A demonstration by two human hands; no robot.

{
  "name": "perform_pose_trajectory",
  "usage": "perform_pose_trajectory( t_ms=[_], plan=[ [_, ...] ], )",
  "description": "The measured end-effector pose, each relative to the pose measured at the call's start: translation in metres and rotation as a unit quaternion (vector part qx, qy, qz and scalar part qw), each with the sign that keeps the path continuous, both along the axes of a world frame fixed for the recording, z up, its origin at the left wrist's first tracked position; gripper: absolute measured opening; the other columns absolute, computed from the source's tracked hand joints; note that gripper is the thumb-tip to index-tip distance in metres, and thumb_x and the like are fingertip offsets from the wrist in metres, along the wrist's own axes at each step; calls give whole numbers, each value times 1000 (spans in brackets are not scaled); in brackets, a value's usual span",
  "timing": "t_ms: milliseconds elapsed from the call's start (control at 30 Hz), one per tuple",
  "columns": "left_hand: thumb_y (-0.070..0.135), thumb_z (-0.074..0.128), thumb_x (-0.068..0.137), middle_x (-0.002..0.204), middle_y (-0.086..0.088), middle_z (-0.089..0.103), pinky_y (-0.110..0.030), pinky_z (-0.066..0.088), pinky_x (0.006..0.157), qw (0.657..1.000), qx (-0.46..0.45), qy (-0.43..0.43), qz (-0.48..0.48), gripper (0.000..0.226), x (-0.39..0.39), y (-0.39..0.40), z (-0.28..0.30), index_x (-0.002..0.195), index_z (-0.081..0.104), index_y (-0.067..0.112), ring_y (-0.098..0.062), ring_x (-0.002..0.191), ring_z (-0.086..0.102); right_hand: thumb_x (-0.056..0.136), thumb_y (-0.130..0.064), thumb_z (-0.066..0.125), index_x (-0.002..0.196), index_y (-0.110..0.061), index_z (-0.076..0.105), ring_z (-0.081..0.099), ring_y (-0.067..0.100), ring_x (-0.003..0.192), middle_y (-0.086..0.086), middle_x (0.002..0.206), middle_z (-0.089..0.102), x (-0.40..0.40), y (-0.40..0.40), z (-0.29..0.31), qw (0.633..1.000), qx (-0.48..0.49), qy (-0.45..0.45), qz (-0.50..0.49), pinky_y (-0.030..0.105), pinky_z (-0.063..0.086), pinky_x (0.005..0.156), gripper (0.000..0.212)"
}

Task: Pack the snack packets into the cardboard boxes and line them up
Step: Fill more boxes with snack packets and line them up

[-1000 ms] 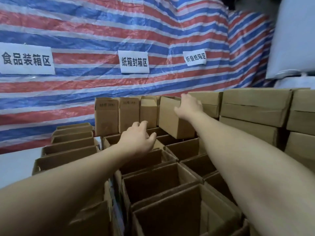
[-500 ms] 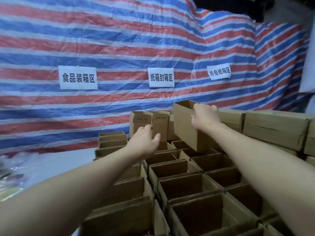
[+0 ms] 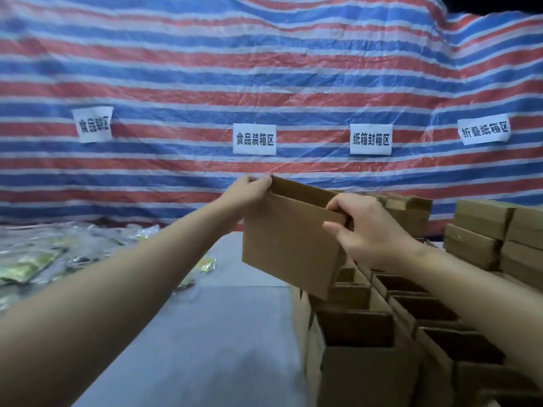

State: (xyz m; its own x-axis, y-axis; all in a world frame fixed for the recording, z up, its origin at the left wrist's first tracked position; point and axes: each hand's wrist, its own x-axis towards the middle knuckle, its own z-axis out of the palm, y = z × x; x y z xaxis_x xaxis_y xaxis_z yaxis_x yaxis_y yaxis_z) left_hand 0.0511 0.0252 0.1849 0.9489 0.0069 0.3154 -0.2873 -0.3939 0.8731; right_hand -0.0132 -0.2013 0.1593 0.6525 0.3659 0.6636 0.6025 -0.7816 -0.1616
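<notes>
Both hands hold one open cardboard box [image 3: 289, 245] in the air near the middle of the view, above the bench [image 3: 205, 333]. The left hand [image 3: 249, 190] pinches the box's top corner at about 11 o'clock of the box, fingers curled over the rim. The right hand [image 3: 364, 227] grips the top edge at about 2 o'clock, thumb on the near face and fingers hooked over the rim into the opening. The box is tilted, its lower corner pointing down toward 5 o'clock, and its open top faces away and up.

Below and to the right, from 4 to 6 o'clock, rows of open empty boxes [image 3: 382, 327] stand packed side by side on the bench, touching one another. At 3 o'clock a stack of closed boxes [image 3: 484, 230] rises against the backdrop.

At 9 o'clock a heap of snack packets [image 3: 38, 257] in clear wrapping with green and yellow print lies on the bench, well apart from the held box; a few loose packets [image 3: 207, 264] lie nearer, just under the left forearm.

Behind everything hangs a striped tarp [image 3: 264, 69] in red, white and blue, with four white paper signs [image 3: 255, 139] bearing Chinese characters.
</notes>
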Motion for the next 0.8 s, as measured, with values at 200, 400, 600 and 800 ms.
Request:
perform_pose_trajectory(
  t_ms=[200, 400, 600, 800],
  plan=[
    [28, 47, 100, 95, -2, 65, -27, 48, 63, 987, -113, 98, -59, 26, -64, 84, -17, 118, 63, 20, -12, 73, 60, 91, -19, 72, 95, -30, 60, 56, 5, 90, -18, 88, 58, -49, 57, -14, 994, -12, 32, 99, 20, 50, 72, 17],
    [-2, 35, 95, 94, 3, 73, -26, 51, 54, 975, -149, 149, -77, 46, -114, 112, -87, 102, 63, 35, -13, 74, 68, 91, -17, 72, 94, -42, 58, 55, 3, 100, -21, 92, 57, -72, 71, -61, 985, -38, 123, 113, 15, 46, 82, 28],
    [-8, 26, 94, 159, 10, 26, -40, 35, 115, 974, -113, 194, -14, 71, -131, 105, -191, 156, 22, 27, -16, 143, 34, 92, -24, 72, 91, -43, 63, 54, -3, 103, -26, 101, 56, -75, 70, -138, 963, -84, 241, 86, 17, 47, 87, 21],
    [-8, 24, 94, 164, 5, 12, -32, 12, 123, 972, -105, 208, -7, 74, -135, 98, -234, 158, 13, 27, -13, 150, 14, 91, -31, 71, 91, -41, 63, 54, -2, 105, -21, 101, 58, -72, 66, -178, 941, -87, 316, 79, 26, 48, 95, 12]
  ],
)
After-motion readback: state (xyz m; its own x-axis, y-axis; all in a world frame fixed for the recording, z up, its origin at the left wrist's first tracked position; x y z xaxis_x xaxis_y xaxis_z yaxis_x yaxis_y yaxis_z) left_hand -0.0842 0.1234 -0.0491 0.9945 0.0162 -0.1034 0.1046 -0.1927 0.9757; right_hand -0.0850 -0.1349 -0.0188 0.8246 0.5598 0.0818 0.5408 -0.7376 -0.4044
